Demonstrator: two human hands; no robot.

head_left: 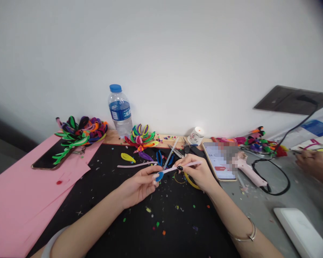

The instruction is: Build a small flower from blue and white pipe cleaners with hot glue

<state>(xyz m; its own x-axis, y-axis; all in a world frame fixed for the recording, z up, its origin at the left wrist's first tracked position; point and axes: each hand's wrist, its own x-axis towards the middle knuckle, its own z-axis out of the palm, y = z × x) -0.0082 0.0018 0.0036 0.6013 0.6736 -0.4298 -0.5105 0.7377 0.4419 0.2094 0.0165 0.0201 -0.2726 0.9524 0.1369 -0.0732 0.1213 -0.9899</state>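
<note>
Above the black mat [118, 222], both of my hands work close together. Pinched in the fingers of my left hand [140, 184] is a small blue fuzzy pipe-cleaner piece [159, 176]. My right hand [200, 173] is closed on a pale pink pipe cleaner [196, 163], whose left end meets the blue piece. Behind my fingers lie a yellow loop [127, 157], a purple loop [145, 156] and blue loops [159, 157]. Another pale pipe cleaner [134, 165] rests left of them. A pale translucent stick [171, 153] slants beside scissors [177, 152], partly hidden by my right hand.
Along the wall stand colourful pipe-cleaner bunches [83, 130], a water bottle [120, 111] and a paper cup [196, 136]. Rightward lie a phone [218, 161], a pink glue gun [250, 172] with black cord, and a white box [301, 231]. Another person's hand [314, 161] is at far right.
</note>
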